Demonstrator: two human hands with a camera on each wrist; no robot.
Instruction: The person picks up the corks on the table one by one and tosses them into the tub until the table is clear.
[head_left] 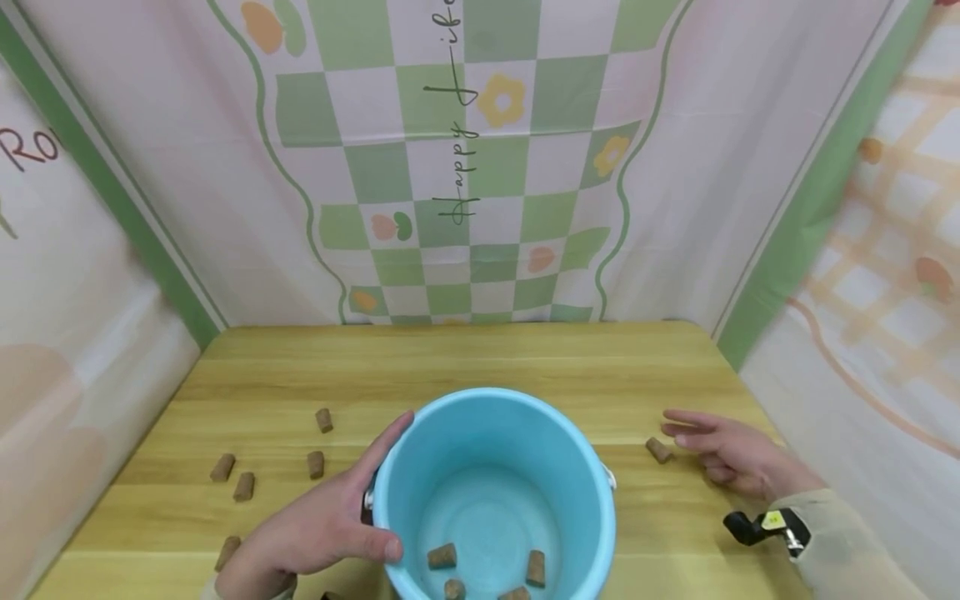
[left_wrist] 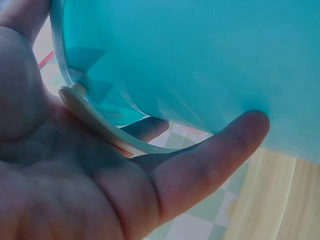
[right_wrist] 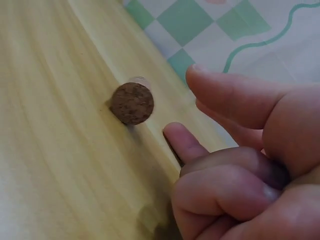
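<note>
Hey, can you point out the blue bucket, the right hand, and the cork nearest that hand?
Blue bucket (head_left: 487,432), head view: far inner wall.
Right hand (head_left: 737,455), head view: middle of the hand.
Nearest cork (head_left: 659,451), head view: middle of its side.

The bucket (head_left: 491,433) is blue, corks (right_wrist: 132,104) mottled brown.

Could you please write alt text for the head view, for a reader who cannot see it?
A left hand holds a blue bucket with corks inside on a wooden table, while the right hand is beside a single cork. More corks lie left of the bucket, and a checked curtain hangs behind.
</note>
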